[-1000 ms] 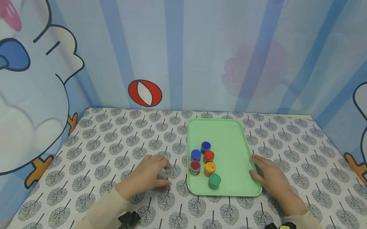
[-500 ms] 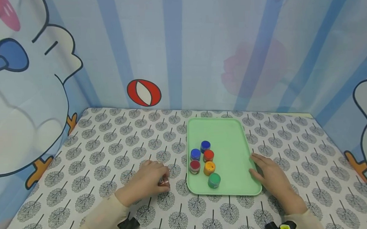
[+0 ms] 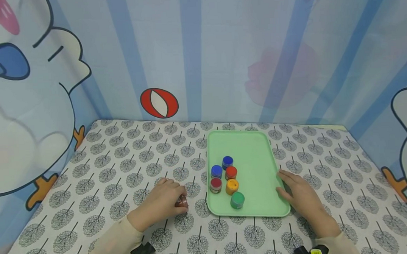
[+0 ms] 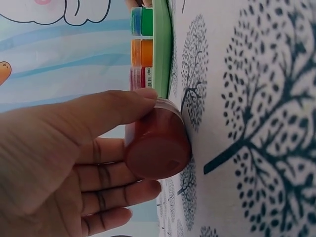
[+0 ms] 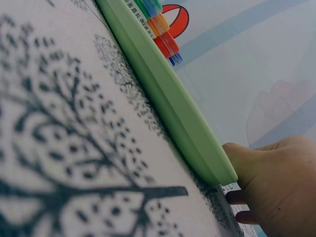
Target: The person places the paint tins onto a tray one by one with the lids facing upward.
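Note:
My left hand (image 3: pixel 160 200) holds a small brownish-red paint jar (image 3: pixel 182 201) on the cloth, left of a light green tray (image 3: pixel 252 155). In the left wrist view the jar (image 4: pixel 160 148) lies on its side, round end facing the camera. The thumb rests along one side and the fingers curl behind it; part of the jar is hidden. At the tray's right edge is my right hand (image 3: pixel 300 198), fingers fairly straight, thumb at the rim. In the right wrist view that hand (image 5: pixel 281 182) touches the tray's rim (image 5: pixel 217 170).
Upright paint jars fill the tray's left part: two blue (image 3: pixel 227 162), a red (image 3: pixel 231 173), a dark red (image 3: pixel 216 184), an orange (image 3: pixel 232 186) and a green (image 3: pixel 237 200). A tree-print cloth (image 3: pixel 106 174) covers the table. A patterned curtain (image 3: pixel 221 58) stands behind.
My left hand has shifted slightly down and left around the brownish-red jar, and more of the jar shows now. The right hand and the jars in the tray have stayed put.

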A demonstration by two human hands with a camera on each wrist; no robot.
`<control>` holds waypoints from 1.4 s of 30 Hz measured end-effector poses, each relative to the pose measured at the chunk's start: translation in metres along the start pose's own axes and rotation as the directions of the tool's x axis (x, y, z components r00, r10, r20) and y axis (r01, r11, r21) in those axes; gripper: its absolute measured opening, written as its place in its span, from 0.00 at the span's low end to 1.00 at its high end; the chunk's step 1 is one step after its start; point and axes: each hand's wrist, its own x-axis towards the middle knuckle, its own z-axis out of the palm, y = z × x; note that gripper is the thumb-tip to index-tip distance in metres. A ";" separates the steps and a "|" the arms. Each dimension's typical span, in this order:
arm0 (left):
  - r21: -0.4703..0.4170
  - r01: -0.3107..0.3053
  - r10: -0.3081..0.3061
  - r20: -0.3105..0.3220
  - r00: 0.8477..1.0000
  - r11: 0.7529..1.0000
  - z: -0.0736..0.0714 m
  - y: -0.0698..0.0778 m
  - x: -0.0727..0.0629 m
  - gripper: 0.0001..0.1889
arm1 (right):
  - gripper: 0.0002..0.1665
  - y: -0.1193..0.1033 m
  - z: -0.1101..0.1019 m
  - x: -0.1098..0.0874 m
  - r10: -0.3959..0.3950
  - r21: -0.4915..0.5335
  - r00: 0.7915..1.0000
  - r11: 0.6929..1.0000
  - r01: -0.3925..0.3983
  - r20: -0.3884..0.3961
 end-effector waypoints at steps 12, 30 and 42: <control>0.019 -0.010 0.010 -0.029 1.000 1.000 0.000 0.000 -0.001 0.11 | 0.32 -0.001 0.001 -0.001 0.006 -0.011 1.000 1.000 -0.006 0.011; 0.038 -0.081 0.086 -0.153 0.984 0.996 0.005 0.008 0.000 0.19 | 0.32 -0.002 -0.002 -0.001 0.017 -0.023 1.000 1.000 -0.016 0.022; -0.022 -0.178 0.163 -0.302 0.939 0.984 0.010 0.017 0.004 0.21 | 0.32 -0.004 -0.002 -0.001 0.013 -0.013 1.000 1.000 -0.012 0.017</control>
